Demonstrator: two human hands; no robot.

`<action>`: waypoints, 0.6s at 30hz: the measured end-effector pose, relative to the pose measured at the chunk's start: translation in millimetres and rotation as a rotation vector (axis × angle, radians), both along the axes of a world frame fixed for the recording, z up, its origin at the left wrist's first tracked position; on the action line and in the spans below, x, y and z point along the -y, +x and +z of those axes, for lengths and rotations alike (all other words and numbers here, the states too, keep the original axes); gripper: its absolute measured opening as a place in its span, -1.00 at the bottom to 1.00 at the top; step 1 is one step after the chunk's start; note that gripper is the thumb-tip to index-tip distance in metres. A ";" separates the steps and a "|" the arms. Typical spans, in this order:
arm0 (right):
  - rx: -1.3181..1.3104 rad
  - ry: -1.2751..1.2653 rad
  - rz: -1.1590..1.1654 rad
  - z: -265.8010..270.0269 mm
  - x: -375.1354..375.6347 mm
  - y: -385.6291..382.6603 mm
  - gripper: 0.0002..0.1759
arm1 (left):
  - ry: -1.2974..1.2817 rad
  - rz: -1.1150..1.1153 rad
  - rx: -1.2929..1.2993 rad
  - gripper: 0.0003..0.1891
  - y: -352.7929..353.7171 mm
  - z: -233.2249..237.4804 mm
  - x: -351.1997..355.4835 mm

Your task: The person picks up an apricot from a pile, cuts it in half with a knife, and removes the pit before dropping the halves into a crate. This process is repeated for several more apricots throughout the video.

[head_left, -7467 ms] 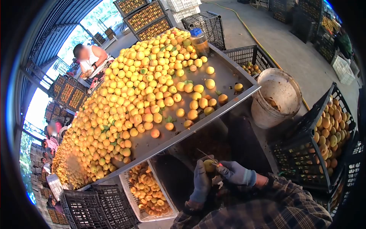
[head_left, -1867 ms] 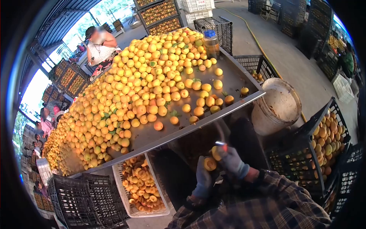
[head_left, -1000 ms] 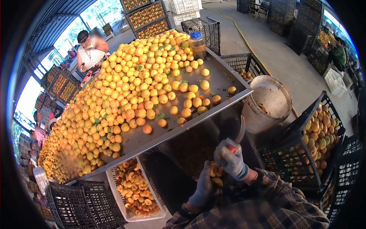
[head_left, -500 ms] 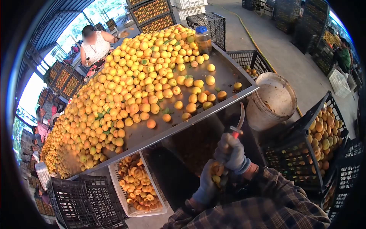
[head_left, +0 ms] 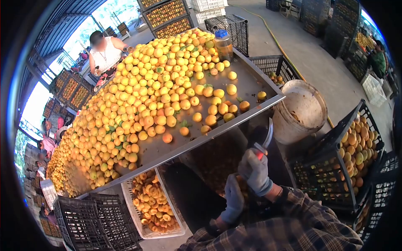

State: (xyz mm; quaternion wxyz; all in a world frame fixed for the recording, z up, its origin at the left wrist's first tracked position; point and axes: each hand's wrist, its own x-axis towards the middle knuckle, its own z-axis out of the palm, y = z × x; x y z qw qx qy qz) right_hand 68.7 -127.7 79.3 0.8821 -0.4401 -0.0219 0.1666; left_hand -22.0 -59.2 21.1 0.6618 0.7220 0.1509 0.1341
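My right hand point(head_left: 255, 171), in a grey glove, is closed around the red handle of a curved knife point(head_left: 268, 134). The blade points up and away from me, below the table's edge. Against it sits my gloved left hand point(head_left: 233, 197), its fingers curled. A bit of an orange apricot point(head_left: 239, 178) shows between the two hands; most of it is hidden by the gloves. A heap of yellow-orange apricots point(head_left: 142, 90) covers much of the metal table point(head_left: 157, 152). Left of my hands, a white crate point(head_left: 181, 228) holds cut apricot halves point(head_left: 151, 201).
A dirty white bucket point(head_left: 299, 125) stands at the table's right corner. Black crates with fruit point(head_left: 356, 146) are at right, and black crates point(head_left: 94, 219) at lower left. A blue-lidded jar point(head_left: 223, 45) is on the table; another person point(head_left: 104, 54) stands across it.
My right hand and knife have moved slightly down and right. The left hand has turned, and the opened apricot seen in it before is now mostly hidden. The person opposite has lowered an arm.
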 end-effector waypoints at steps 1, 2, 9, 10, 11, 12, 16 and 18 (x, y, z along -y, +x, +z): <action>-0.019 0.091 0.067 0.6 -1.0 1.3 -0.66 | 0.191 0.043 0.032 -0.71 0.8 1.4 0.6; -0.034 0.183 0.135 1.3 -2.8 1.8 -0.67 | 0.383 0.088 0.066 -0.69 1.2 2.1 0.4; -0.191 0.201 0.229 -21.7 -6.4 0.4 -0.66 | 0.331 -0.044 0.043 -0.44 -21.0 -19.0 -14.7; -0.195 0.173 0.231 -25.8 -6.3 2.5 -0.63 | 0.214 -0.098 0.009 -0.36 -22.2 -21.2 -16.1; -0.217 0.153 0.242 -27.9 -6.3 3.3 -0.64 | 0.097 -0.151 -0.023 -0.27 -22.6 -22.1 -17.1; -0.216 0.153 0.254 -27.7 -8.5 2.5 -0.64 | 0.099 -0.139 -0.021 -0.27 -20.6 -22.4 -11.8; -0.249 0.266 0.299 -21.5 -21.3 -1.1 -0.63 | -0.562 0.086 -0.015 -0.57 -7.9 24.2 0.3; -0.182 0.196 0.285 -9.8 -19.9 2.8 -0.62 | -0.738 0.094 -0.005 -0.53 -1.0 34.2 -5.2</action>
